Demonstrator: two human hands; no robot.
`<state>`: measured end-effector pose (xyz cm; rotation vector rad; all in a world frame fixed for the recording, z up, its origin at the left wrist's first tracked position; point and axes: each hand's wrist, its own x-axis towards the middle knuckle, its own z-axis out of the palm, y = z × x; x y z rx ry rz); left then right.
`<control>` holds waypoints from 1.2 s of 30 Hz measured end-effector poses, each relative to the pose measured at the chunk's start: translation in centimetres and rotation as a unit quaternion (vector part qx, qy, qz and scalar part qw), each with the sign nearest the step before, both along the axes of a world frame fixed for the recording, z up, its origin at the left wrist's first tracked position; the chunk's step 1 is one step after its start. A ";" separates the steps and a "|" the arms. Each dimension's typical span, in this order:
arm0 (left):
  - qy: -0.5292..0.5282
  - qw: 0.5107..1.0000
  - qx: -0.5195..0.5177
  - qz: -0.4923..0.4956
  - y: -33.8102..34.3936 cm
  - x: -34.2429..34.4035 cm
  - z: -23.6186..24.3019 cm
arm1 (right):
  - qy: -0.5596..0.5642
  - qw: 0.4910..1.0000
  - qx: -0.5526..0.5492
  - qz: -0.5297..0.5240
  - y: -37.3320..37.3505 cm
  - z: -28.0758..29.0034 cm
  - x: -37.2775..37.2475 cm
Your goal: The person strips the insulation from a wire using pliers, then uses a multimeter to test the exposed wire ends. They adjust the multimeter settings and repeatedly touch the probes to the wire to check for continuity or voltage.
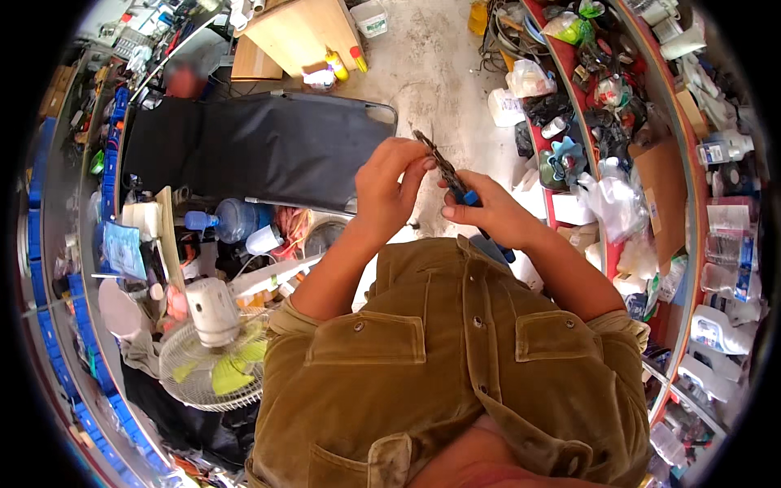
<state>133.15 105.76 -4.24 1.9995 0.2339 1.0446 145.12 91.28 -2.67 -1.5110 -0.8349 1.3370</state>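
Note:
Blue-handled pliers [445, 166] with dark metal jaws are held up in front of my chest, the jaws slanting away to the upper left. My right hand [493, 215] wraps round the handles, and one blue grip shows below the fingers. Close beside the jaws, my left hand [386, 185] is closed in a pinch of thumb and forefinger. Whatever those fingertips hold, if anything, is too small to make out. Whether they touch the jaws I cannot tell.
A black folding cot [268, 146] lies ahead on the left. Nearer stand a white fan [215, 346] and a blue water bottle [240, 220]. Red-edged shelves [679, 122] packed with bags and bottles line the right. A wooden cabinet [297, 37] stands at the far end.

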 end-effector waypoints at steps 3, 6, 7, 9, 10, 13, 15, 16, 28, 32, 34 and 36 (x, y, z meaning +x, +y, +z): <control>0.039 0.984 0.175 0.022 4.0 2.4 1.1 | 0.036 0.999 -0.023 0.009 3.8 -0.1 2.7; 0.087 0.967 0.239 0.013 7.8 4.2 0.7 | 0.063 0.996 -0.052 0.046 7.5 -0.1 5.9; 0.098 0.963 0.250 0.008 9.0 4.9 0.6 | 0.067 0.994 -0.064 0.062 8.7 -0.2 7.0; 0.117 0.957 0.266 -0.001 11.4 6.5 0.3 | 0.021 0.994 -0.064 0.090 11.1 -0.6 9.3; 0.126 0.955 0.269 -0.007 12.6 7.3 0.1 | -0.002 0.992 -0.063 0.105 12.2 -1.0 10.6; 0.119 0.953 0.277 -0.027 16.1 10.2 -0.2 | -0.046 0.991 -0.015 0.124 15.7 -2.7 14.5; 0.118 0.949 0.291 -0.008 17.9 12.6 -0.1 | -0.016 0.991 -0.015 0.133 18.3 -2.6 17.2; 0.105 0.948 0.301 0.007 18.9 14.2 -0.4 | -0.014 0.991 -0.013 0.132 19.6 -2.6 18.6; -0.083 0.971 -0.189 0.124 26.1 27.4 -4.4 | 0.020 0.976 -0.025 0.216 32.8 -3.6 32.8; -0.144 0.921 -0.342 0.119 29.9 29.0 -4.1 | 0.124 0.966 -0.043 0.223 37.6 -3.9 34.3; -0.134 0.921 -0.347 0.117 32.2 29.2 -4.0 | 0.132 0.964 -0.035 0.230 40.2 -3.8 34.5; -0.099 0.937 -0.304 0.142 34.9 29.3 -4.3 | 0.080 0.969 -0.026 0.234 43.0 -3.9 34.6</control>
